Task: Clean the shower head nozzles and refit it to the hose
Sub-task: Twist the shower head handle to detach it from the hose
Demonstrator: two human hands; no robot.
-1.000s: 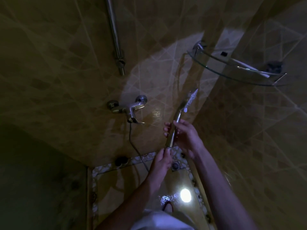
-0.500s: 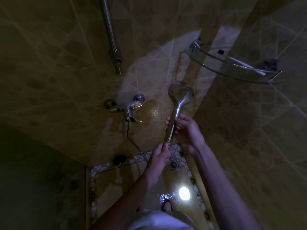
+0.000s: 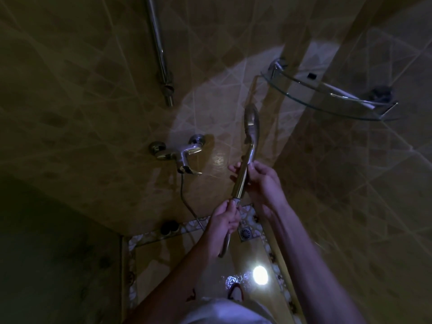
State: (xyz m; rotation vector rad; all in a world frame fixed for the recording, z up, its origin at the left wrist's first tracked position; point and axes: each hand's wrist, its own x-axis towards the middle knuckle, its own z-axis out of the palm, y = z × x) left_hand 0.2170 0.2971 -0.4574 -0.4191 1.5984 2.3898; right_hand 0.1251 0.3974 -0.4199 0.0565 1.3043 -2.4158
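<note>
A chrome shower head [image 3: 251,123] stands upright in front of the tiled wall, seen edge-on, its long handle [image 3: 243,178] running down to my hands. My right hand [image 3: 260,183] is closed around the middle of the handle. Just below, my left hand [image 3: 225,218] grips the hose end [image 3: 234,203] at the base of the handle, touching it. The thin hose [image 3: 185,202] hangs from the wall tap [image 3: 181,155] down to the floor and rises into my left hand. The nozzle face is hidden.
A chrome riser rail [image 3: 161,57] hangs on the wall above the tap. A glass corner shelf [image 3: 327,99] juts out at upper right. A floor drain [image 3: 245,233] lies below my hands. A bright light reflection [image 3: 259,274] glares on the wet floor.
The shower head has turned about its handle from showing its face, to its rounded back, to edge-on. Both hands kept their grips; my left hand stays at the hose joint.
</note>
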